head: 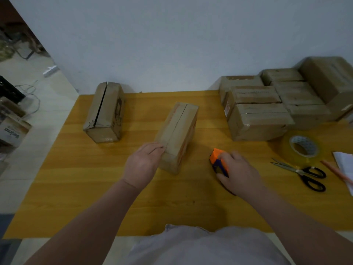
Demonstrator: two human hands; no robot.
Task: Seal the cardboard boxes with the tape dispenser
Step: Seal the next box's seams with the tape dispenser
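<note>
Orange and blue, the tape dispenser [218,160] is gripped on the yellow table [91,197] by the right hand [239,170], fingers curled round it. The near end of the middle cardboard box [177,131] is pressed by the flat-fingered left hand [144,164]. A second open-seamed box [104,113] is seen left; stacked boxes [263,115], tape roll [303,148] and scissors [305,174] right.

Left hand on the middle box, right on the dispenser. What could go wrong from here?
The left hand only rests on the near end of the middle box, so dragging tape along its open seam could slide it. It also lies beside the seam, in the tape dispenser's likely path. The scissors lie open close to the right hand; a sideways swing might catch them.
</note>
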